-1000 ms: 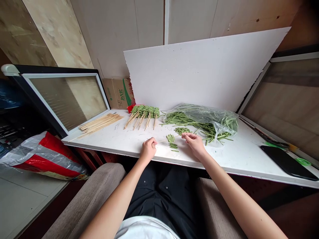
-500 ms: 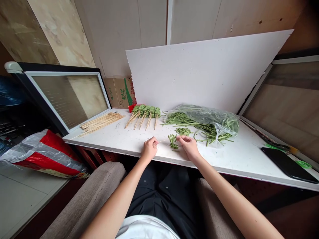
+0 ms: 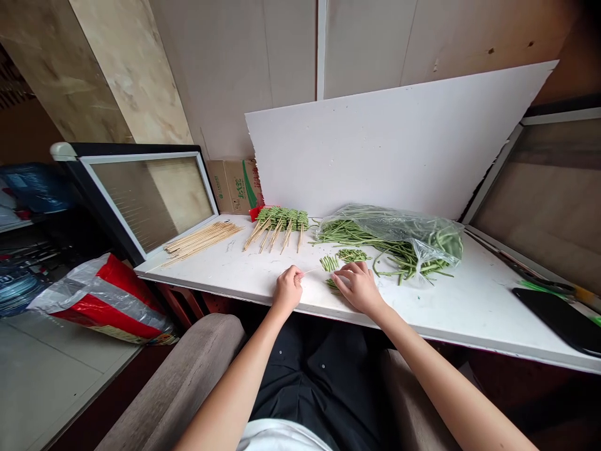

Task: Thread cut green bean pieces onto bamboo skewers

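Observation:
My left hand [image 3: 288, 288] is closed around the blunt end of a thin bamboo skewer [image 3: 310, 271]. Short cut pieces of green bean [image 3: 329, 263] sit side by side on the skewer's far part. My right hand [image 3: 360, 289] is just right of them, low over the table, thumb and fingers apart. Partly under its thumb lie a few loose bean pieces [image 3: 332, 285]. Behind the right hand is a small pile of cut bean pieces [image 3: 353, 255].
Bare skewers [image 3: 201, 241] lie at the left, beside a stack of filled bean skewers [image 3: 284, 220]. A clear plastic bag of long green beans [image 3: 399, 228] rests at the back right. A black phone [image 3: 558, 319] lies at the right edge. A white board [image 3: 375, 144] leans behind.
My right hand has let go of the bean pieces on the skewer and moved slightly down toward the loose ones. The left hand still holds the skewer. The view has shifted a little.

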